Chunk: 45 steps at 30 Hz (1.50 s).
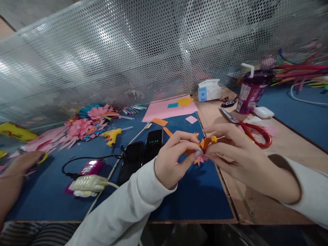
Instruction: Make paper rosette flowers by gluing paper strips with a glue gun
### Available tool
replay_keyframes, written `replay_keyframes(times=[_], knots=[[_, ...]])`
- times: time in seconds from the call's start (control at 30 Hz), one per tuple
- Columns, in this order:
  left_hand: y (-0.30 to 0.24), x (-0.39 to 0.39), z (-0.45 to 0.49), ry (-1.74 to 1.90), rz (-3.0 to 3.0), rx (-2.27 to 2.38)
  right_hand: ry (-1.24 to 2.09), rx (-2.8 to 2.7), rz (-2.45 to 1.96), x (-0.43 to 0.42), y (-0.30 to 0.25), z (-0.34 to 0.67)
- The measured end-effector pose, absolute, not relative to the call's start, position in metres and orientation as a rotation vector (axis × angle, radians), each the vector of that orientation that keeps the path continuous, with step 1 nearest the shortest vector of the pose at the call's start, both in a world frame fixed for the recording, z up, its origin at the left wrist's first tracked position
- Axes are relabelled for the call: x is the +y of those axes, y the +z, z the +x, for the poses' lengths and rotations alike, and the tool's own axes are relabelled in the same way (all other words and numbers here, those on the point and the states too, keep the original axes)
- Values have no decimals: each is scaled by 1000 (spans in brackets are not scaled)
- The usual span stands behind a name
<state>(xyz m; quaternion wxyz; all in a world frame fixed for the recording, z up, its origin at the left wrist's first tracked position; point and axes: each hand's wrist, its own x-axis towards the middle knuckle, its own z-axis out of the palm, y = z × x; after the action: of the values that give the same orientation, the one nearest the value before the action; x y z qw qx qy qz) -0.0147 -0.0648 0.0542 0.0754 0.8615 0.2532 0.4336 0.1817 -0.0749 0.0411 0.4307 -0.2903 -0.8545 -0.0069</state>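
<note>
Both my hands meet above the right edge of the blue mat (192,194). My left hand (174,159) pinches a small folded orange paper piece (205,142), its fingers closed on it. From the right, my right hand (238,152) grips the same orange piece with fingertips pressed on its far side. A small pink and orange paper star (200,159) shows just below my fingers, partly hidden by them. Both my sleeves are pale grey.
Red-handled scissors (256,135), a purple cup with a straw (251,90) and a tissue box (209,89) stand at right. Pink paper sheet (169,108), paper flowers (87,123), a yellow glue gun (112,135), two dark phones (143,150) lie on the mat. Another person's hand (24,162) rests at left.
</note>
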Motion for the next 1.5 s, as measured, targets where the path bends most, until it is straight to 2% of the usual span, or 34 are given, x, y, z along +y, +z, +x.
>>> replay_keyframes(times=[1.5], knots=[[53,-65,-15,1243,2578,760,12,-2150,-731,-78,45,180]])
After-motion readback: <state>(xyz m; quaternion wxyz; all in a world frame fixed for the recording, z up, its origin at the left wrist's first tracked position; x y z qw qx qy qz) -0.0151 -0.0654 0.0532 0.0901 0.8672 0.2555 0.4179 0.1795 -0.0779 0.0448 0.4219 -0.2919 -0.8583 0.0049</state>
